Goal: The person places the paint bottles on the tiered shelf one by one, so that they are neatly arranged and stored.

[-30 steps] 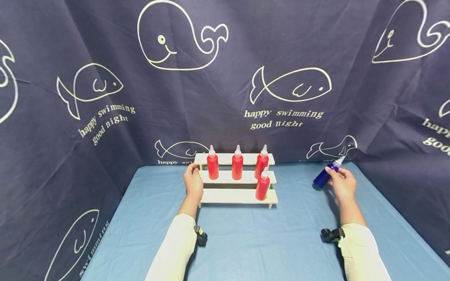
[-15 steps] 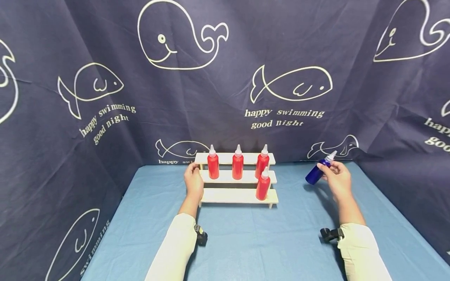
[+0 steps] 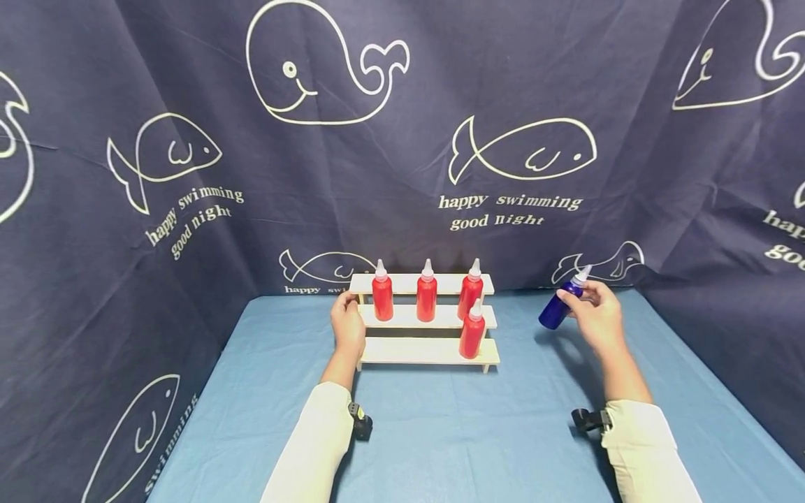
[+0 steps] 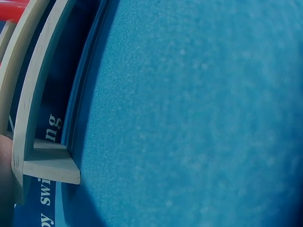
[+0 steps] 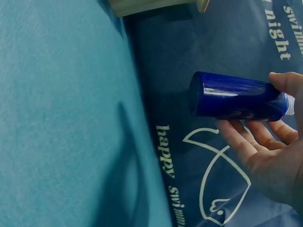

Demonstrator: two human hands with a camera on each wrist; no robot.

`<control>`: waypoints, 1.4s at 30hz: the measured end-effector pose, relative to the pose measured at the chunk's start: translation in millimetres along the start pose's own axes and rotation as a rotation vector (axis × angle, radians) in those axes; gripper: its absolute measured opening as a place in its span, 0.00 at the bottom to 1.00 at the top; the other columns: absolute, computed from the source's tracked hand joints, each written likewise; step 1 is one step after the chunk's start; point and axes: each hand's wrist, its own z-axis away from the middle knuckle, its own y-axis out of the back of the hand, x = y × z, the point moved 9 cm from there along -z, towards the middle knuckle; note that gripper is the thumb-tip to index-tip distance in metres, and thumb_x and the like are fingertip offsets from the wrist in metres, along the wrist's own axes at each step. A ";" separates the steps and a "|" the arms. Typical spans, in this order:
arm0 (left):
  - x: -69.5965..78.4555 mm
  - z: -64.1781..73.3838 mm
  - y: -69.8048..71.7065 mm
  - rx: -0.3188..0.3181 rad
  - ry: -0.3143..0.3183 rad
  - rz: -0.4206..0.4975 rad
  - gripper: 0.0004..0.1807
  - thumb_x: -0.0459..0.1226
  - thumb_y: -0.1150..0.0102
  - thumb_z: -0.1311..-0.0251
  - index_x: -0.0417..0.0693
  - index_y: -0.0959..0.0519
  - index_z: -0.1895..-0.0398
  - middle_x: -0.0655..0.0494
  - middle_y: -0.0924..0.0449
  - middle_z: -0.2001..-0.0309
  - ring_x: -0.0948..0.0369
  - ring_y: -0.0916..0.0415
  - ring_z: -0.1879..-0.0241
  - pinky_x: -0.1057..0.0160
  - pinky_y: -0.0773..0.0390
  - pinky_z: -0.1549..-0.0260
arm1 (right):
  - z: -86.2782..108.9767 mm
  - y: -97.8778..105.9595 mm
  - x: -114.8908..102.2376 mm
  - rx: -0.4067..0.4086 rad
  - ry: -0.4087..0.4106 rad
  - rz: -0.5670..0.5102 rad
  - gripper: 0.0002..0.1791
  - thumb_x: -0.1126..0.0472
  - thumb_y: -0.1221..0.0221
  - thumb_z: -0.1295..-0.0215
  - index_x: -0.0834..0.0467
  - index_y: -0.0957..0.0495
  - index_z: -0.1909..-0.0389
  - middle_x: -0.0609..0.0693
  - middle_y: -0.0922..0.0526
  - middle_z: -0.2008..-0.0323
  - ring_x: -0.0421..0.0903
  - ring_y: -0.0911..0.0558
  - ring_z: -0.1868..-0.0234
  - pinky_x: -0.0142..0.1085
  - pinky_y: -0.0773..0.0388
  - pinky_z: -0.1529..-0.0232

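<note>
A three-tier wooden rack (image 3: pixel 409 351) stands toward the back of the table. My left hand (image 3: pixel 348 328) grips its left end; only a sliver of that hand (image 4: pixel 4 172) shows in the left wrist view, against the rack's wood (image 4: pixel 52 165). Three red squeeze bottles (image 3: pixel 426 300) with white nozzles stand along the middle shelf, and another red bottle (image 3: pixel 472 338) is upright at the right of the lowest shelf. To the right of the rack, my right hand (image 3: pixel 600 314) holds a dark blue squeeze bottle (image 5: pixel 236 97) between thumb and fingers, tilted, above the table.
Blue cloth (image 3: pixel 478 433) covers the table. Dark curtains (image 3: pixel 402 168) printed with fish and whales enclose the back and both sides. The right wrist view catches an end of the rack (image 5: pixel 151 5) at its top edge.
My right hand has carried the blue bottle leftward, toward the rack, and lifted it slightly. The left hand, the rack and the red bottles have stayed in place.
</note>
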 end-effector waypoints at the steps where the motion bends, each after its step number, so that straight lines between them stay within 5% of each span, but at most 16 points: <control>1: -0.5 0.5 0.2 0.002 0.003 -0.004 0.14 0.22 0.56 0.31 0.25 0.21 0.51 0.35 0.23 0.51 0.48 0.27 0.47 0.60 0.30 0.46 | 1.1 -1.2 -1.9 -0.007 0.014 0.001 0.16 0.65 0.31 0.34 0.51 0.27 0.52 0.29 0.20 0.71 0.27 0.16 0.70 0.25 0.15 0.68; 7: -0.1 1.0 0.0 0.001 0.001 -0.001 0.14 0.22 0.58 0.29 0.22 0.23 0.50 0.31 0.24 0.48 0.45 0.28 0.44 0.61 0.32 0.47 | 10.1 -9.7 -20.6 -0.044 0.134 0.169 0.21 0.58 0.31 0.31 0.60 0.26 0.43 0.28 0.20 0.67 0.24 0.19 0.70 0.22 0.18 0.67; 12: 1.5 0.2 -0.4 -0.003 -0.005 0.006 0.14 0.22 0.57 0.30 0.23 0.22 0.50 0.30 0.22 0.49 0.46 0.27 0.46 0.63 0.31 0.49 | 14.4 -11.5 -30.5 -0.017 0.193 0.358 0.30 0.51 0.32 0.30 0.63 0.26 0.35 0.55 0.15 0.51 0.18 0.25 0.66 0.16 0.26 0.64; 16: 0.8 -0.8 -1.3 -0.013 -0.017 0.008 0.14 0.23 0.57 0.31 0.24 0.22 0.51 0.31 0.21 0.49 0.48 0.25 0.47 0.61 0.28 0.47 | 15.7 -12.5 -33.0 -0.020 0.182 0.335 0.31 0.51 0.32 0.30 0.64 0.27 0.34 0.67 0.18 0.43 0.18 0.25 0.66 0.16 0.24 0.65; 22: 0.0 0.0 -1.3 -0.013 -0.016 0.017 0.14 0.22 0.58 0.33 0.24 0.22 0.53 0.33 0.22 0.52 0.49 0.27 0.49 0.59 0.29 0.46 | 18.4 -17.2 -33.9 -0.067 0.161 0.307 0.36 0.53 0.32 0.31 0.63 0.33 0.28 0.64 0.20 0.43 0.19 0.23 0.67 0.20 0.20 0.68; 32: 3.4 0.1 -3.1 -0.016 -0.020 0.004 0.15 0.22 0.58 0.33 0.25 0.21 0.53 0.34 0.21 0.52 0.49 0.25 0.50 0.62 0.28 0.49 | 29.6 -29.5 -52.3 -0.162 0.236 0.183 0.50 0.60 0.38 0.26 0.43 0.58 0.14 0.74 0.28 0.36 0.22 0.21 0.62 0.25 0.15 0.66; 42: 0.9 0.0 -2.0 -0.016 -0.002 -0.001 0.15 0.23 0.58 0.32 0.26 0.21 0.53 0.37 0.22 0.53 0.53 0.27 0.51 0.63 0.28 0.49 | 40.1 -38.8 -58.4 -0.229 0.249 0.193 0.48 0.60 0.37 0.26 0.43 0.55 0.15 0.73 0.31 0.39 0.22 0.20 0.62 0.26 0.15 0.66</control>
